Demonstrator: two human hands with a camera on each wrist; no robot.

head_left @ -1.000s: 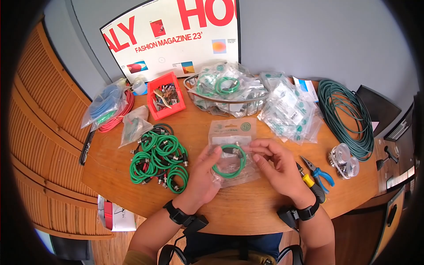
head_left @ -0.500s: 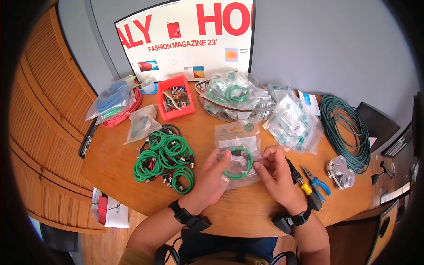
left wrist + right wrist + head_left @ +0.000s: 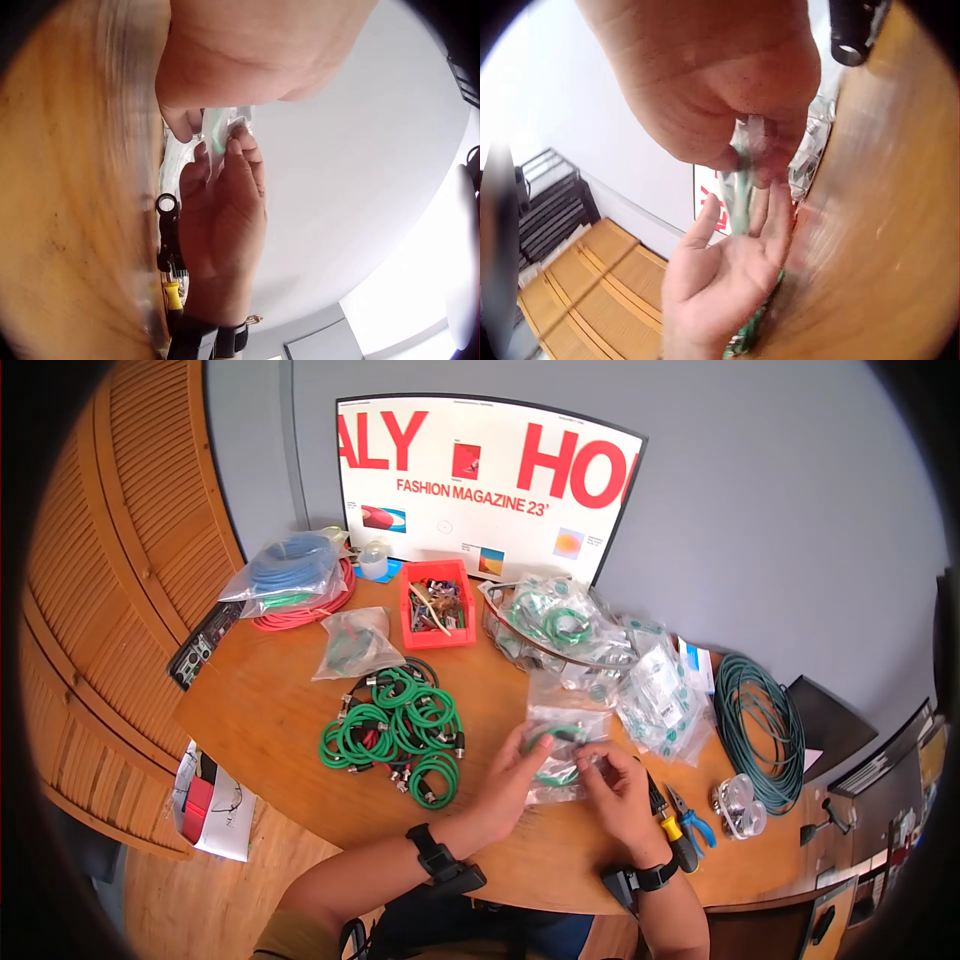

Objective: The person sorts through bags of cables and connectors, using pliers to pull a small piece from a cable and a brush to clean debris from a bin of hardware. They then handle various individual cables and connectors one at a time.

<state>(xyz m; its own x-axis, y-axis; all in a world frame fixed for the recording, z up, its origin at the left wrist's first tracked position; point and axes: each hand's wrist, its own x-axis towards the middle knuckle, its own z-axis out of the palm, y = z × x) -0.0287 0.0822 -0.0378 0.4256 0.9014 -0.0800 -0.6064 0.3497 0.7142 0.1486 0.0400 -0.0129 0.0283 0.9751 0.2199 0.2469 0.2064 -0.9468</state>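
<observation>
A clear plastic bag [image 3: 568, 705] holding a coiled green cable [image 3: 552, 772] is between both hands over the table. My right hand [image 3: 622, 796] pinches the bag's right side between thumb and fingers; the left wrist view shows plastic at that thumb tip. From the left, my left hand [image 3: 508, 788] supports the bag. Its fingers [image 3: 778, 221] lie fairly straight along the bag in the right wrist view, with the thumb spread away. Left of the hands lies a pile of green cables [image 3: 395, 725] with metal connectors.
Pliers [image 3: 692, 818] and a yellow-black tool [image 3: 676, 840] lie right of the hands, near small clear tubs [image 3: 740, 805]. Behind are a red bin [image 3: 438, 640], a wire basket [image 3: 560, 652] of bagged cables, loose bags [image 3: 665, 705] and a dark green cable coil [image 3: 765, 730]. A monitor [image 3: 490, 470] stands at the back.
The head view has turned left, so the table appears shifted and tilted. The bag now looks more foreshortened, and the right fingers have closed in on its right side.
</observation>
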